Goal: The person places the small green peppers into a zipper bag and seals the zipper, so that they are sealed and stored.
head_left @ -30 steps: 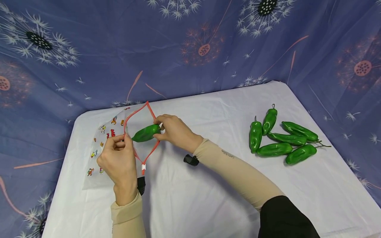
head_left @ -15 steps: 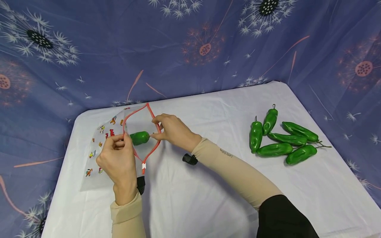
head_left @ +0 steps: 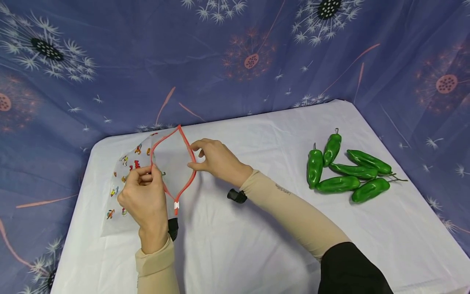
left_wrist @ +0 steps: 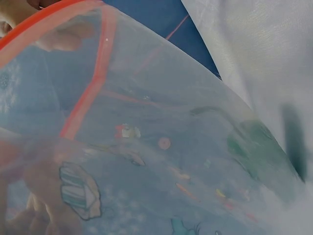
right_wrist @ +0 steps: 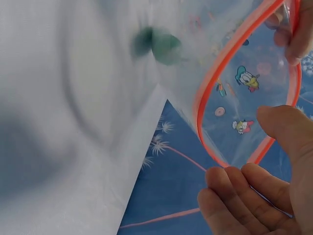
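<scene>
My left hand (head_left: 145, 200) pinches the red zip edge of a clear zip bag (head_left: 121, 222) printed with small cartoon figures. Its mouth stands wide apart. One green pepper (left_wrist: 254, 147) lies inside, seen blurred through the plastic in the left wrist view. The head view shows only its stem, the rest being behind my left hand. My right hand (head_left: 220, 161) is at the opposite side of the mouth, thumb and fingers spread apart beside the red edge, holding no pepper. In the right wrist view the thumb (right_wrist: 283, 125) and fingertips stand clear of each other.
Several green peppers (head_left: 335, 184) lie in a loose group at the right of the white-covered table (head_left: 257, 245). A white slider (head_left: 176, 205) sits at the near end of the zip. Blue dandelion-print cloth (head_left: 205, 73) hangs behind.
The pepper, earlier held by my right hand at the bag's mouth, has left that hand and slid left into the bag. My left hand has stayed on the bag's edge.
</scene>
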Demonstrator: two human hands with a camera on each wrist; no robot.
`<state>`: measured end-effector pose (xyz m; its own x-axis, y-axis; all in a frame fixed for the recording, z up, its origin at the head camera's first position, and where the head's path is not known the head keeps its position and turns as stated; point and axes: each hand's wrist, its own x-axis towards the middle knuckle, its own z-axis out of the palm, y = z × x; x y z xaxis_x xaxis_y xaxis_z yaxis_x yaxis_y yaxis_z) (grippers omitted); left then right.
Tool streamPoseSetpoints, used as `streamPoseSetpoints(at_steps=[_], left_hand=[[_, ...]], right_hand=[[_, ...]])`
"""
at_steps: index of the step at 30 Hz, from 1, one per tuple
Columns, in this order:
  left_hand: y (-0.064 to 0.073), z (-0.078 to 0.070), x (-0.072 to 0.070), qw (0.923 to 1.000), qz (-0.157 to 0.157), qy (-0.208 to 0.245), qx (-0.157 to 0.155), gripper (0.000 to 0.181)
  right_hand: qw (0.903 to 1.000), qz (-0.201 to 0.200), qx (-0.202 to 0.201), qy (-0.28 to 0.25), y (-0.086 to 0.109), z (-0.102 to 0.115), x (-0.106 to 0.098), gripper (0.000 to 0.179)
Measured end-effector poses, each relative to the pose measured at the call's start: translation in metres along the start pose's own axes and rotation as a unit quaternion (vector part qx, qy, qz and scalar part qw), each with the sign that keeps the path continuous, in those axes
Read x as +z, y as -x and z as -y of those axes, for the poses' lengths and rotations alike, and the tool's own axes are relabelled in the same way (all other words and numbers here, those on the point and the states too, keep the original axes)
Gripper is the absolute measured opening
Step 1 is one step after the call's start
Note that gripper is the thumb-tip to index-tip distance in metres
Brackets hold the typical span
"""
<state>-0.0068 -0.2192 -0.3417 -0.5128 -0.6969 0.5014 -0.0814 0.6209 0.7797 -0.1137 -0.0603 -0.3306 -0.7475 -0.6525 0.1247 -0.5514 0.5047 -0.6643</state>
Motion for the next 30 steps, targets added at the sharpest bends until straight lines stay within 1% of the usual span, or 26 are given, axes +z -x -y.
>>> streamPoseSetpoints(at_steps=[5, 8, 12, 17, 22, 28, 30], left_hand=[[0.001, 0.000, -0.001, 0.9998, 0.004, 0.000, 0.018, 0.014], [0.001, 0.000, -0.002, 0.9996, 0.007, -0.002, 0.027, 0.015], [0.001, -0.002, -0.002, 0.9999, 0.003, -0.001, 0.014, 0.014], [0.001, -0.001, 0.000, 1.0000, -0.002, -0.004, 0.001, 0.013], [0.001, 0.000, 0.001, 1.0000, -0.003, -0.009, 0.001, 0.013], [0.000, -0.002, -0.002, 1.0000, -0.002, -0.004, 0.006, 0.013], [0.000, -0.001, -0.003, 0.9999, 0.002, -0.008, 0.014, 0.014]], right_hand=[[0.9999, -0.010, 0.007, 0.006, 0.004, -0.006, -0.005, 0.049], [0.9997, -0.022, 0.005, 0.007, 0.007, -0.009, -0.009, 0.047], [0.9995, -0.031, 0.000, 0.003, 0.010, -0.012, -0.014, 0.046], [0.9993, -0.037, 0.005, 0.004, 0.012, -0.014, -0.019, 0.046], [0.9988, -0.048, 0.011, 0.005, 0.015, -0.017, -0.023, 0.047], [0.9983, -0.057, 0.015, 0.004, 0.020, -0.021, -0.028, 0.046], [0.9982, -0.059, 0.016, 0.001, 0.021, -0.022, -0.029, 0.046]])
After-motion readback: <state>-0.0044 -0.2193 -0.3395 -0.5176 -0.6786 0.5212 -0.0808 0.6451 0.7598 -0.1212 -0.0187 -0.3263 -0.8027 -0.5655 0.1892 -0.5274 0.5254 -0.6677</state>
